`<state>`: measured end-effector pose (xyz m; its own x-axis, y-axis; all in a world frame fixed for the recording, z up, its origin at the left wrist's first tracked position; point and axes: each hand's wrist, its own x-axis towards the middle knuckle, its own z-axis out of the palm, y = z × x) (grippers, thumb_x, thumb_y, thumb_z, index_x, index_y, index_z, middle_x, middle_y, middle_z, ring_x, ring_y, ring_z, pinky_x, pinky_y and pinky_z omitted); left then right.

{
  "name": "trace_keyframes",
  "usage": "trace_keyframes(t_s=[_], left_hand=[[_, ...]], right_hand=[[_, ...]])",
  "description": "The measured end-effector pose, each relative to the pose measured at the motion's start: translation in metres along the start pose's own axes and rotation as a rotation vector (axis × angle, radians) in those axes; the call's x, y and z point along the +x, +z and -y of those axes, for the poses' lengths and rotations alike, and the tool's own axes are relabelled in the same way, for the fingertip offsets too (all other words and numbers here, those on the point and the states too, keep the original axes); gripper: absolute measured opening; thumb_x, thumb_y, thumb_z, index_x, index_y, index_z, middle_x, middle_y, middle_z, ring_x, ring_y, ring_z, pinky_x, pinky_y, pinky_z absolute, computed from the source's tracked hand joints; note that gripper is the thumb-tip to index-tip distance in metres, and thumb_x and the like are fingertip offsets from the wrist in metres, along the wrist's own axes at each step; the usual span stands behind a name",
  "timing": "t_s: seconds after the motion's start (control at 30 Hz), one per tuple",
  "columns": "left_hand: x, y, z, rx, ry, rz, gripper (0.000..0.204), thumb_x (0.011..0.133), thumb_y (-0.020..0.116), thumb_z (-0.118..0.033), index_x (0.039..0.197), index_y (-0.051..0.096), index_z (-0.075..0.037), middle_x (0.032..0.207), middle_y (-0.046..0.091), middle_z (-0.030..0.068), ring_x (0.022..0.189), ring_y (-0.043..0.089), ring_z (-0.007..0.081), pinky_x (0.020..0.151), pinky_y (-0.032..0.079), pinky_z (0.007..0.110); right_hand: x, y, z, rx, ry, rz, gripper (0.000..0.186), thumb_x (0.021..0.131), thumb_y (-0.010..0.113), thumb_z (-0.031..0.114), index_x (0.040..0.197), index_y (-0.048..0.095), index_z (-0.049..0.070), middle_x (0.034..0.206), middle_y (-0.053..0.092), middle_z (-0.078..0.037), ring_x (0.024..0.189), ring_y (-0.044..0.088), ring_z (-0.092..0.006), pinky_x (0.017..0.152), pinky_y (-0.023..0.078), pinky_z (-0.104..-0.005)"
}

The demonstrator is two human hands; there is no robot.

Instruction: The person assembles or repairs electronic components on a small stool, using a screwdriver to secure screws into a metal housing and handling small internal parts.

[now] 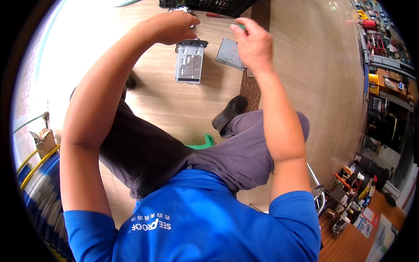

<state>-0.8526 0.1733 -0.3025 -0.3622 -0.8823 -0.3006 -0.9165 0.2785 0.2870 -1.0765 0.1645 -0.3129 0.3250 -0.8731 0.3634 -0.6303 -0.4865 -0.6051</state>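
The right hand (254,43) pinches a small green item (242,27) between thumb and fingers, mostly hidden. The left hand (176,27) curves with thumb and fingers apart; I cannot tell whether it grips anything. Just below it, a box-shaped metal electronic unit (189,64) with a black front sits on the floor (152,105). A flat metal cover (228,53) lies beside it, and a red-handled screwdriver (213,15) lies beyond, near a black crate (218,6).
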Motion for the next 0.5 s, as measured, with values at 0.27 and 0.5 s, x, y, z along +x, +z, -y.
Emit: trace_keyframes(t_s=[0.27, 0.5], left_hand=[[-0.005, 0.053, -0.077, -0.118, 0.224, 0.204, 0.043, 0.089, 0.061, -0.032, 0.120, 0.058, -0.002, 0.112, 0.063, 0.0199, 0.102, 0.061, 0.0333, 0.091, 0.048, 0.041], [0.010, 0.301, -0.128, -1.471, -0.473, 0.048, 0.038, 0.091, 0.054, -0.036, 0.093, 0.066, -0.001, 0.083, 0.064, 0.0172, 0.072, 0.062, 0.0218, 0.059, 0.053, 0.036]], right_hand=[[-0.041, -0.099, -0.011, -0.126, 0.127, -0.283, 0.022, 0.085, 0.069, 0.022, 0.098, 0.068, 0.004, 0.061, 0.058, -0.009, 0.055, 0.057, -0.0142, 0.056, 0.046, -0.0286], [-0.039, -0.193, -0.008, 0.220, 0.247, -0.547, 0.022, 0.091, 0.063, 0.016, 0.106, 0.064, 0.001, 0.077, 0.066, -0.004, 0.062, 0.055, -0.0067, 0.055, 0.045, -0.0203]])
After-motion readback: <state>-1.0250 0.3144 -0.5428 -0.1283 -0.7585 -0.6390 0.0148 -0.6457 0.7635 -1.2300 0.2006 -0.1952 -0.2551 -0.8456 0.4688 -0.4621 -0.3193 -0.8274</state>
